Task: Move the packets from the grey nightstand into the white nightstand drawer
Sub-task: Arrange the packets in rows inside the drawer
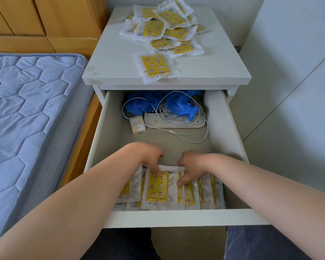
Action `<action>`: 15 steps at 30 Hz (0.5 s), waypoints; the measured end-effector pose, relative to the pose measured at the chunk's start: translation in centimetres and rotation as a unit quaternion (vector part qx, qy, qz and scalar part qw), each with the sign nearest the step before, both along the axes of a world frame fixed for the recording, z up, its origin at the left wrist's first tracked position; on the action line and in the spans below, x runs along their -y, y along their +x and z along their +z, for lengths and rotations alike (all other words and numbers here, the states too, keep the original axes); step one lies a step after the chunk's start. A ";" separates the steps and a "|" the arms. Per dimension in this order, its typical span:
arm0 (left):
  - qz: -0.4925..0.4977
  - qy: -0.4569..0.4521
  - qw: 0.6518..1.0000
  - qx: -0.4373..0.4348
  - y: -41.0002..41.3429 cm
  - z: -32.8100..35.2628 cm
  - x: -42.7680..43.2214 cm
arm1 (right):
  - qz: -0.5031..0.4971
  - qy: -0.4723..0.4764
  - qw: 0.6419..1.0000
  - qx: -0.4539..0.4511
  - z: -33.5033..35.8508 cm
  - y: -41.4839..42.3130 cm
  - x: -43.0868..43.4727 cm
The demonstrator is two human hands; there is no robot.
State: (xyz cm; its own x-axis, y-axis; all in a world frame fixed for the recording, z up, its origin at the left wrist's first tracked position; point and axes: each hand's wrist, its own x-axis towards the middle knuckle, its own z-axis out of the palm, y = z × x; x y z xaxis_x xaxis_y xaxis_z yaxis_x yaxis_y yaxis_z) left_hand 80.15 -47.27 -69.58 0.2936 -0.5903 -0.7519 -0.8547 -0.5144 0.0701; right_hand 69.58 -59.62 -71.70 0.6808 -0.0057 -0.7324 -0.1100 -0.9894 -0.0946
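The nightstand top (113, 59) carries a loose heap of several yellow star-and-moon packets (158, 29), and one packet (155, 66) lies alone near its front edge. Below it the white drawer (176, 218) is pulled open. A row of several packets leans at the drawer's front, with one packet (158, 190) facing up in the middle. Both my hands are inside the drawer. My left hand (148, 156) presses its fingertips on the top of that middle packet. My right hand (191, 162) curls over the tops of the packets (189, 194) beside it, thumb on their front.
The back of the drawer holds crumpled blue plastic (182, 106), a flat white device (176, 124), a white cable (188, 137) and a small white box (137, 125). A blue quilted mattress (26, 109) lies to the left; white panels (289, 91) stand to the right.
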 end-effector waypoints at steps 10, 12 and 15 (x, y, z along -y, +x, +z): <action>0.055 0.156 0.984 -0.064 0.6 0.2 -0.7 | -0.034 0.101 0.994 0.035 0.2 -0.5 -1.0; 0.046 0.155 0.985 -0.060 0.6 0.0 -0.8 | -0.037 0.109 0.993 0.040 0.2 -0.5 -1.0; 0.031 0.125 0.990 -0.054 0.8 -0.2 -1.0 | -0.059 0.113 0.990 0.061 0.1 -0.5 -1.2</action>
